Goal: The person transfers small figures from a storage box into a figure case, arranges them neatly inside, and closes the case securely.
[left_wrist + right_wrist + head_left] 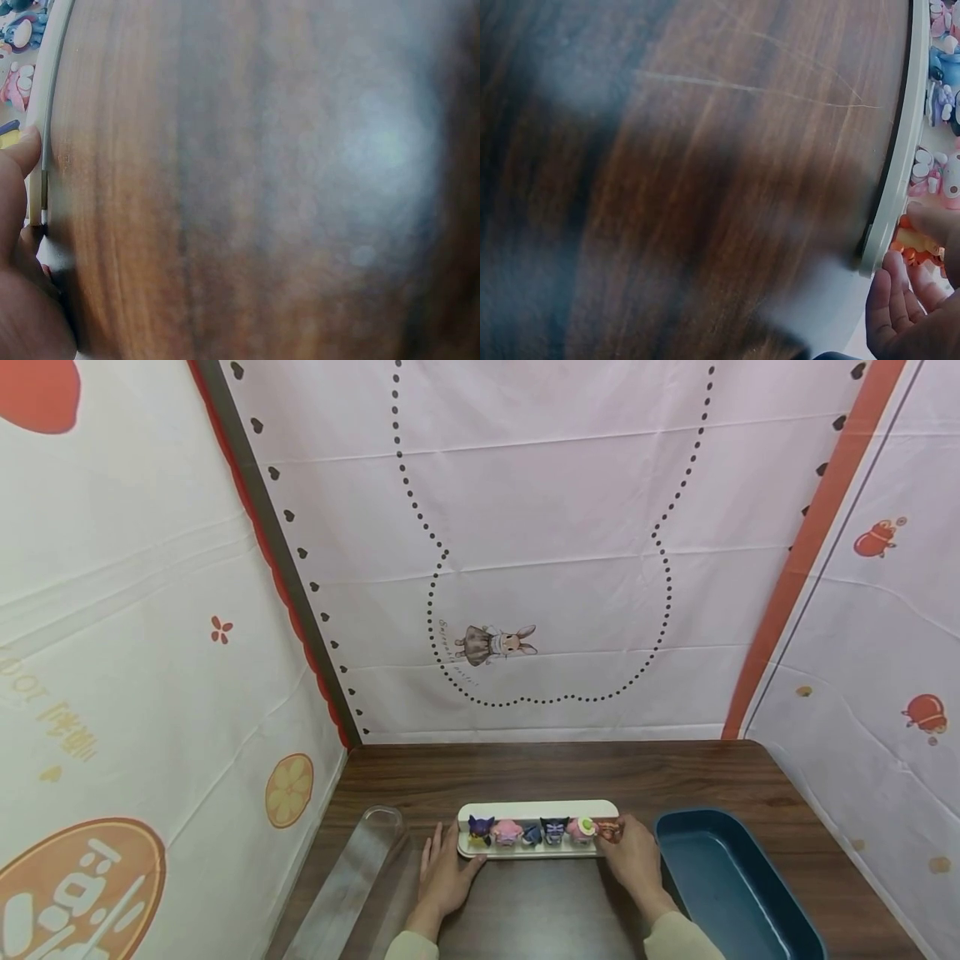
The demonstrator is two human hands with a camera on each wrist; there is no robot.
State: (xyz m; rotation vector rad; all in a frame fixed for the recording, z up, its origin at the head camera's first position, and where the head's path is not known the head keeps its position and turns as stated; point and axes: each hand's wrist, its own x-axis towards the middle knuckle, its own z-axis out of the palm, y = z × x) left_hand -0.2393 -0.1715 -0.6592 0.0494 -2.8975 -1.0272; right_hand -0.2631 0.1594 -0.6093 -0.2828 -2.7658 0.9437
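Note:
A long cream tray holds a row of several small cartoon figurines, among them a purple one, a pink one and a dark blue and black one. My left hand rests at the tray's left end, its fingers extended and its thumb touching the front rim. At the opposite end, my right hand pinches an orange figurine between thumb and fingers, inside the tray. Part of that figurine is hidden by the hand.
To the right stands a deep blue rectangular bin. A clear, long plastic cover lies at the left on the wooden table. Printed white cloth hangs behind and on both sides.

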